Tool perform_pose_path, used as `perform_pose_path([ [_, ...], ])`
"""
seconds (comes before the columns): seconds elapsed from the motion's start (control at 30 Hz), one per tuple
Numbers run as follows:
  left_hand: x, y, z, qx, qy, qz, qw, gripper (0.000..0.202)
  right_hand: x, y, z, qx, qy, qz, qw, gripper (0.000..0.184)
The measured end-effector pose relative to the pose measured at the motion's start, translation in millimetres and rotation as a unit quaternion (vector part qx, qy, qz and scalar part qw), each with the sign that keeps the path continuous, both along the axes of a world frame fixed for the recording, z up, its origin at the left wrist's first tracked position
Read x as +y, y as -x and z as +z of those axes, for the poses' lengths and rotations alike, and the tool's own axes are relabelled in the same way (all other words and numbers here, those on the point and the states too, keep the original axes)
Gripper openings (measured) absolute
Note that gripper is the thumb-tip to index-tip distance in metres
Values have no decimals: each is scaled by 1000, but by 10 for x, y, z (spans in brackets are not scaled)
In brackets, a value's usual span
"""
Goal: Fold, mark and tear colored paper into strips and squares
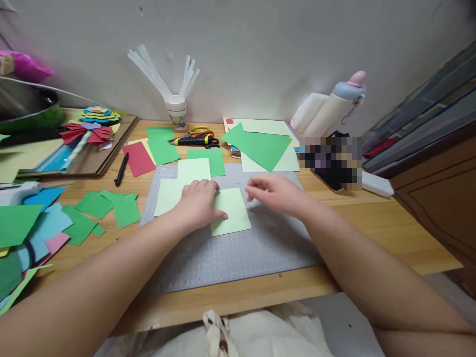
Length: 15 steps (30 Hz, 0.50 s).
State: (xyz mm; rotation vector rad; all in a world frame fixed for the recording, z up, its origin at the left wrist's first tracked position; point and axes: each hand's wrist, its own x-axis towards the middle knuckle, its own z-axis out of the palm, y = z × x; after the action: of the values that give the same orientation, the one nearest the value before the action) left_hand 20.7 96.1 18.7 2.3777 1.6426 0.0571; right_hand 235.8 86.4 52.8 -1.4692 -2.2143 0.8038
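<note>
My left hand (pixel 199 203) lies open on pale green paper, with its thumb on a pale green square (pixel 234 210) and its fingers over a larger pale green piece (pixel 167 196) to the left. Both rest on a grey gridded cutting mat (pixel 230 263). Just past the square's right edge, my right hand (pixel 273 194) hovers over the mat, its fingers loosely curled together and nothing visible in them. Another pale green piece (pixel 194 168) pokes out behind my left hand, partly covered by it.
Green scraps (pixel 126 210) lie left of the mat, beside a black pen (pixel 121 169) and a red sheet (pixel 139 158). Behind stand a utility knife (pixel 193 141), a paper cup (pixel 176 114) of straws and a green sheet (pixel 260 146). A bottle (pixel 330 109) leans at the wall.
</note>
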Motion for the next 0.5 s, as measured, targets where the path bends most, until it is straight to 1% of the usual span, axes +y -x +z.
perform_pose_path([
  [0.07,119,-49,16,19,28,-7,999,65,131,-64,-160,32,-31,-69,997,22],
  [0.1,161,-69,25,27,39,-14,999,64,175,-86,-255,47,-40,-92,994,23],
  [0.17,198,-101,59,41,55,-32,997,56,228,-113,-443,76,-49,-117,989,23],
  [0.2,190,-114,85,45,59,-43,996,49,242,-120,-523,88,-49,-118,988,21],
  [0.27,106,-130,162,48,52,-76,995,32,254,-125,-637,111,-46,-111,987,19],
  [0.3,28,-131,210,45,46,-99,993,23,254,-124,-667,123,-42,-102,986,17],
  [0.37,-193,-111,307,33,28,-162,986,5,240,-115,-678,147,-29,-72,986,18],
  [0.4,-325,-88,349,23,21,-197,980,6,225,-107,-665,159,-20,-51,986,21],
  [0.43,-461,-55,381,13,-6,-237,971,12,206,-98,-646,169,-7,-25,985,26],
  [0.47,-593,-13,401,4,-105,-305,947,14,184,-89,-624,178,9,3,984,34],
  [0.5,-712,37,409,2,-204,-353,913,16,159,-80,-601,185,28,32,982,43],
])
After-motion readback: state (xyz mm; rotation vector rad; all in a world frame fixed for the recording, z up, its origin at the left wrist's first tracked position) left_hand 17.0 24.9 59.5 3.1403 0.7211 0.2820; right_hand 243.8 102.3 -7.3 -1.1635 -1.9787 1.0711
